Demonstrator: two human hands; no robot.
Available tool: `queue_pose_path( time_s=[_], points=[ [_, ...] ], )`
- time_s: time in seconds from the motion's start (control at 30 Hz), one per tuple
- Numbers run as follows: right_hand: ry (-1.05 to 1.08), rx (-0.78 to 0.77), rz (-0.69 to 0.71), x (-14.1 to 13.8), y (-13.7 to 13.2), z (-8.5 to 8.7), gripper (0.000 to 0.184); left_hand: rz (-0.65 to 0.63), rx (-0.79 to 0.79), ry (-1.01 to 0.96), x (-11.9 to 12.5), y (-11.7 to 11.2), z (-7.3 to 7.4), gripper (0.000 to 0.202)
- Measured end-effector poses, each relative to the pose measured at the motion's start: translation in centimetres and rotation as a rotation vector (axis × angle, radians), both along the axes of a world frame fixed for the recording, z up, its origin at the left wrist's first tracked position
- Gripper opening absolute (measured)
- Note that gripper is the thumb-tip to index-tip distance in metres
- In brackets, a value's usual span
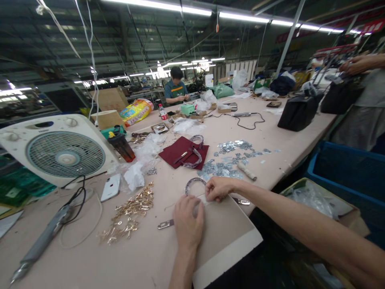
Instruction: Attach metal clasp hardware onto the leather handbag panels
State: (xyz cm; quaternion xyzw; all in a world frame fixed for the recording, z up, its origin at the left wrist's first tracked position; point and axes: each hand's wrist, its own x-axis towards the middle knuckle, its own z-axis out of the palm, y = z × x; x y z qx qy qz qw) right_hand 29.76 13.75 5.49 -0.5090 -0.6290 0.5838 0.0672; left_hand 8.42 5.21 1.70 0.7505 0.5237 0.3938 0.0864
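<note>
A tan bag panel (230,224) with a pale border lies before me, overhanging the table's front edge. My left hand (189,218) rests on its left side, fingers laid over the far edge and thumb apart. Closed in a pinch, my right hand (219,188) is at the panel's far edge; what its fingertips hold is hidden. Beyond both hands arches a plastic-wrapped bag handle (195,180), its near ends covered. A strap end with a metal plate (165,224) sticks out at left, and another metal-plated strap end (241,201) at right.
Gold fittings (135,208) lie at left, silver plates (224,166) ahead near a burgundy bag (183,152). A powered screwdriver (45,241), phone (110,188) and fan (66,152) are left. A blue crate (345,172) stands right. Another person (176,89) sits across the table.
</note>
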Motion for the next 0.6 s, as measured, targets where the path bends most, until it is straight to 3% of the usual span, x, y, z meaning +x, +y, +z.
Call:
queue_pose_path(
  time_s=[0.2, 0.33, 0.47, 0.6],
  points=[
    [-0.042, 0.0, 0.03, -0.4, 0.6, 0.1, 0.021, 0.026, -0.037, 0.036, 0.1, 0.0, 0.6, 0.009],
    [-0.079, 0.039, 0.019, -0.6, 0.2, 0.8, 0.016, 0.031, 0.061, 0.114, 0.4, -0.2, 0.3, 0.012],
    [-0.105, 0.12, 0.006, -0.4, -0.9, 2.2, 0.014, -0.094, 0.29, 0.248, 0.1, 0.7, -1.5, 0.025],
    [-0.179, 0.297, 0.03, -0.5, -1.8, 2.9, 0.016, -0.251, 0.494, 0.344, -1.9, 4.0, -3.7, 0.027]
  ],
)
